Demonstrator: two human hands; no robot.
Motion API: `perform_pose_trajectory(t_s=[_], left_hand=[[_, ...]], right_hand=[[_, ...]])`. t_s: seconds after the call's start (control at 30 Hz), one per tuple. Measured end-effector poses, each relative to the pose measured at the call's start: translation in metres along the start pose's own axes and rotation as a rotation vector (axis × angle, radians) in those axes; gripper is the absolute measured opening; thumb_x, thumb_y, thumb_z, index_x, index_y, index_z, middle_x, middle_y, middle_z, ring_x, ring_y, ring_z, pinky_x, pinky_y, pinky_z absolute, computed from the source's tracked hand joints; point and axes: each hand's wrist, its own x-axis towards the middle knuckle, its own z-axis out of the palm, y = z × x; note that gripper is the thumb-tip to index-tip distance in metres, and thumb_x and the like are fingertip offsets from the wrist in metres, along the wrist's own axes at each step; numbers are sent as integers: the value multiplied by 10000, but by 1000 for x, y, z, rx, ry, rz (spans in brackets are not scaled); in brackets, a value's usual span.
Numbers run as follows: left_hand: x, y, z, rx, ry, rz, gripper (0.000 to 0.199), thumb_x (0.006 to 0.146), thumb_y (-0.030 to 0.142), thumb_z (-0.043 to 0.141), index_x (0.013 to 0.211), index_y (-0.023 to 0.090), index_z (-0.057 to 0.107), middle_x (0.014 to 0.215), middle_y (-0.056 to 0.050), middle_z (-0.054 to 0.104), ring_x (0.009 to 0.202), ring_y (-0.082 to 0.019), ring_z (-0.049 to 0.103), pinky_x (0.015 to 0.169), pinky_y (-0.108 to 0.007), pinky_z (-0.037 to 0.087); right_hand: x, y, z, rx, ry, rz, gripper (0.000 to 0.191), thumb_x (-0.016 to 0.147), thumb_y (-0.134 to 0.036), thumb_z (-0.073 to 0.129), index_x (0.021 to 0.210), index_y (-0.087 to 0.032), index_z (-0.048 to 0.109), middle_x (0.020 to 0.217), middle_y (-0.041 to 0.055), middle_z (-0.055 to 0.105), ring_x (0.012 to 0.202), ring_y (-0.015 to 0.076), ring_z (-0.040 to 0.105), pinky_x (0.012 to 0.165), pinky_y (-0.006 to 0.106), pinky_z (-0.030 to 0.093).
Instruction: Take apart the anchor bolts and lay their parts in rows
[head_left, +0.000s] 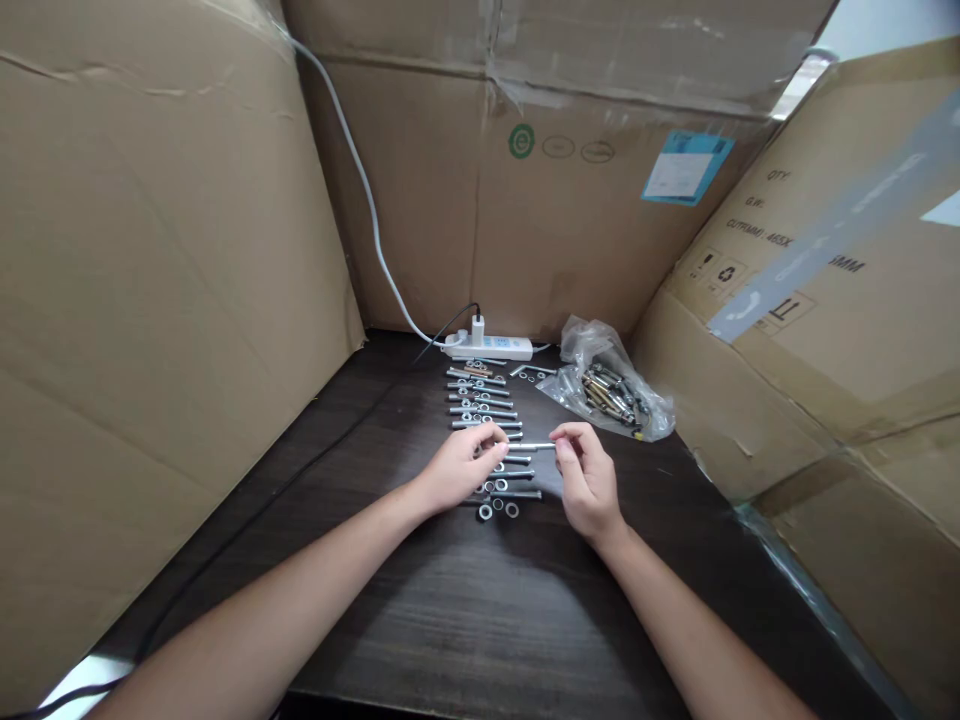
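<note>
Between my two hands a thin silver bolt (534, 447) is held level above the dark table. The thumb and fingers of my left hand (463, 465) pinch its left end. My right hand (589, 485) pinches the other end, and both fingertips cover the bolt's ends. Beneath and beyond the hands, several metal bolts (517, 495) lie side by side in a long column, partly hidden by my left hand. Flat washers (512, 510) and smaller rings lie among them, with the nearest ones just below the hands.
Behind the column is a white power strip (495, 347) with a plug and cables. A clear plastic bag (611, 385) of metal hardware lies at the back right, beside a bent hex key (532, 370). Tall cardboard walls (420, 220) enclose the dark table (420, 610) on three sides.
</note>
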Motion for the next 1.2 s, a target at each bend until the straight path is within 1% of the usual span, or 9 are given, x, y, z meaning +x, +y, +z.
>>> perform_pose_trajectory(t_s=[0.1,0.2,0.27,0.37,0.5,0.6,0.8,0.9,1.2], left_hand=[[-3,5,-3,194,-63,62,162,878,281,459,917,183,582,735,17,560,648,-119,480,600,-224,377],[-7,16,-4,313,-77,187,166,891,265,455,989,207,576,935,-8,614,811,-140,546,717,-239,418],[-9,22,-3,384,-80,229,153,898,282,460,974,211,572,943,-9,618,851,-149,561,738,-245,423],[-11,25,-2,455,-78,247,144,893,296,484,974,207,563,912,-7,621,839,-153,570,723,-248,428],[-11,24,-2,468,-75,276,143,899,269,472,991,199,555,921,-17,623,837,-153,574,723,-247,434],[-10,23,-2,470,-70,280,132,901,265,464,956,197,563,904,-19,621,835,-152,576,717,-245,440],[-7,16,-4,454,-42,220,123,890,259,483,957,196,565,946,-20,625,846,-151,578,724,-248,445],[-6,13,-4,453,-36,196,121,890,264,487,957,199,563,943,-19,628,832,-152,579,718,-248,440],[-4,11,-11,458,40,217,185,929,266,410,995,188,564,943,-41,624,888,-168,573,786,-267,438]], right_hand=[[0,-3,1,-14,-5,-35,105,898,-233,443,893,-184,536,725,-3,518,615,116,482,577,240,384],[-1,-7,2,-35,-23,-64,94,884,-213,462,886,-181,550,744,5,544,630,122,504,585,242,402],[-2,-9,2,-42,-43,-74,84,873,-203,477,886,-180,556,751,10,562,639,129,523,588,246,414],[-3,-12,3,-43,-80,-94,80,862,-189,494,889,-183,569,754,14,581,649,137,546,594,250,428],[-5,-14,5,-24,-131,-111,98,860,-173,492,905,-188,578,782,20,599,659,139,562,597,252,442],[-5,-14,5,-25,-124,-121,99,858,-170,491,901,-185,579,788,24,597,671,142,565,602,255,445],[-1,-13,3,-70,29,-138,102,864,-181,479,887,-177,578,788,34,572,679,146,549,608,268,438],[0,-13,3,-82,70,-134,103,867,-195,476,876,-179,578,792,39,573,675,148,546,606,275,440],[0,-9,2,-38,7,-66,98,871,-221,485,908,-179,565,837,45,591,731,157,571,620,267,450]])
